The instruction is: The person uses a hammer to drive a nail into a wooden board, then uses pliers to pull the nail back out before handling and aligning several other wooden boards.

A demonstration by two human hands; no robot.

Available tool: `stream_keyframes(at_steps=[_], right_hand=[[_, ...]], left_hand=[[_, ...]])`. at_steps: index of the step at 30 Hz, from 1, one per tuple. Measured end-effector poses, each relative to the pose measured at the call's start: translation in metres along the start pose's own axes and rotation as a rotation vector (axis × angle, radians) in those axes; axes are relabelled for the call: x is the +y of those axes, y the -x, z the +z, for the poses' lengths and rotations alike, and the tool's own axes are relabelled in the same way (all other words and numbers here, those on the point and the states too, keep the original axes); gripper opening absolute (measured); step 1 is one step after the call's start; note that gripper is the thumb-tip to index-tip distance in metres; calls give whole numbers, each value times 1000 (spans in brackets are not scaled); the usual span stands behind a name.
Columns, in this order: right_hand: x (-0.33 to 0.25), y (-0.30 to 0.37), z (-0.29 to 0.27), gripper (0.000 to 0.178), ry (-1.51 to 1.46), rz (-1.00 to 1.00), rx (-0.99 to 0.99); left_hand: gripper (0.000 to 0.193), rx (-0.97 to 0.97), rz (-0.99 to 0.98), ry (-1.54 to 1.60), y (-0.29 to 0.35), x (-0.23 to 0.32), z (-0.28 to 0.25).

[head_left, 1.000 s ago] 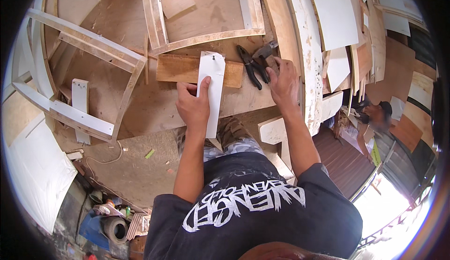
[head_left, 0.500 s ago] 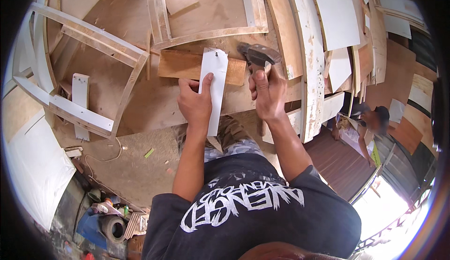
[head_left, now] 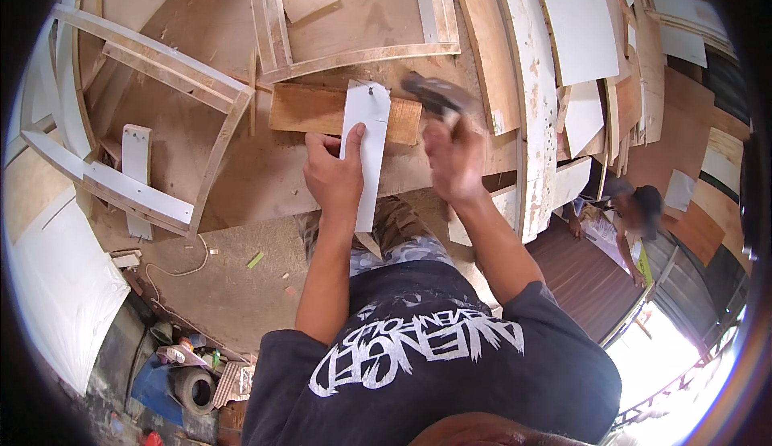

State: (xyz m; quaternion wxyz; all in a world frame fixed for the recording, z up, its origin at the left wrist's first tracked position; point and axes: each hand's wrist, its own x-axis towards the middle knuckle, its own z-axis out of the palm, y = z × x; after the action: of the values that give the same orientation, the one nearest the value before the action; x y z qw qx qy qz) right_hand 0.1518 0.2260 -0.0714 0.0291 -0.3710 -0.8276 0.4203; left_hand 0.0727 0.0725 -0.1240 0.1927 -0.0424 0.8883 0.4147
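The left hand (head_left: 334, 171) grips a white strip (head_left: 370, 152) in its fingers; right of it, the right hand (head_left: 456, 163) wraps its fingers round a hammer (head_left: 437, 94). Under the strip's far end lies a brown board (head_left: 310, 110); beyond the strip, a wooden frame (head_left: 358, 61).

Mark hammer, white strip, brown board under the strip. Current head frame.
Hammer (head_left: 439, 94): head view, on its dark, motion-blurred head.
White strip (head_left: 372, 153): head view, on its flat face, around mid-length.
Brown board (head_left: 307, 109): head view, on the bare stretch left of the strip.
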Motion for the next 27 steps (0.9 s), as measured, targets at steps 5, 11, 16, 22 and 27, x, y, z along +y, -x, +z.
stream_keyframes(at_steps=[5,11,16,22,27], right_hand=[[-1,8,2,40,-98,72,-18],[-7,5,4,39,34,165,-54],[-12,1,1,38,52,193,-75],[-15,8,-2,34,-33,109,-27],[-5,11,5,35,-139,64,-22]], left_hand=[[52,15,48,-8,-1,-2,0],[52,14,52,-18,-1,-2,0],[52,3,17,-2,0,-3,1],[52,-2,7,-10,0,0,1],[52,13,59,-22,-1,-7,3]])
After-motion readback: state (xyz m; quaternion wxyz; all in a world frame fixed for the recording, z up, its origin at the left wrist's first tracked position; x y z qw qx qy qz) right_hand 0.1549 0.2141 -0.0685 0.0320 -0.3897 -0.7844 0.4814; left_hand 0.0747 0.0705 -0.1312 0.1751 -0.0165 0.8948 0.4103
